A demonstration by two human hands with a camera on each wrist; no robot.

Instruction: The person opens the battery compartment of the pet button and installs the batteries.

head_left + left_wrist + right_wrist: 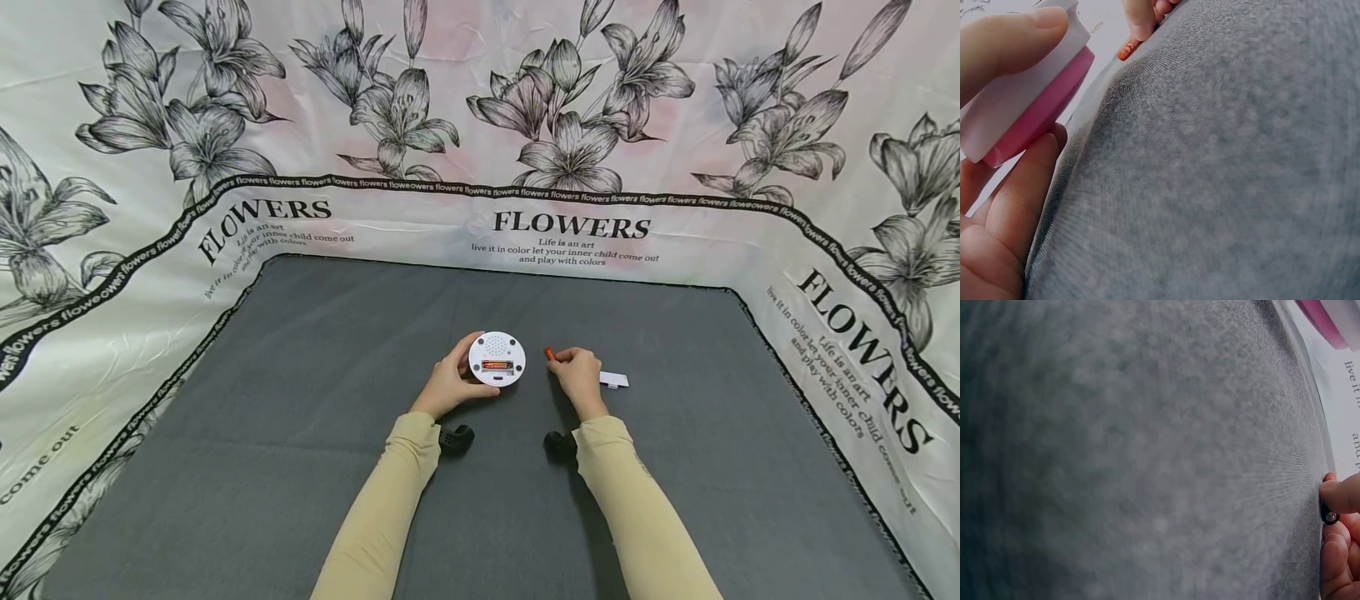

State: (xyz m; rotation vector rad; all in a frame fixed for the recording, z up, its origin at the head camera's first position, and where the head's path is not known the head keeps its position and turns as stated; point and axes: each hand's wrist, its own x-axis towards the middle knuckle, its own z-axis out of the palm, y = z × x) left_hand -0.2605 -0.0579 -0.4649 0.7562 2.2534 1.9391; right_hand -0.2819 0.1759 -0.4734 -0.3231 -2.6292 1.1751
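Note:
My left hand (450,385) grips a round white device (495,342) by its edge, its underside facing up. In the left wrist view the device's side shows a white part and a pink band (1044,115), with the thumb on the white and fingers under the pink. An orange battery (497,365) lies in the open compartment on the underside. Just right of the device, my right hand (579,379) pinches another orange battery (550,354) between thumb and fingers. Its black end (1330,517) shows in the right wrist view. A white cover piece (615,380) lies beside the right hand.
Grey cloth (337,350) covers the work surface. Around it runs a white cloth border (412,225) with printed flowers and lettering, rising at the back and sides. Black wrist-worn cameras (457,440) sit at both cuffs, close over the cloth.

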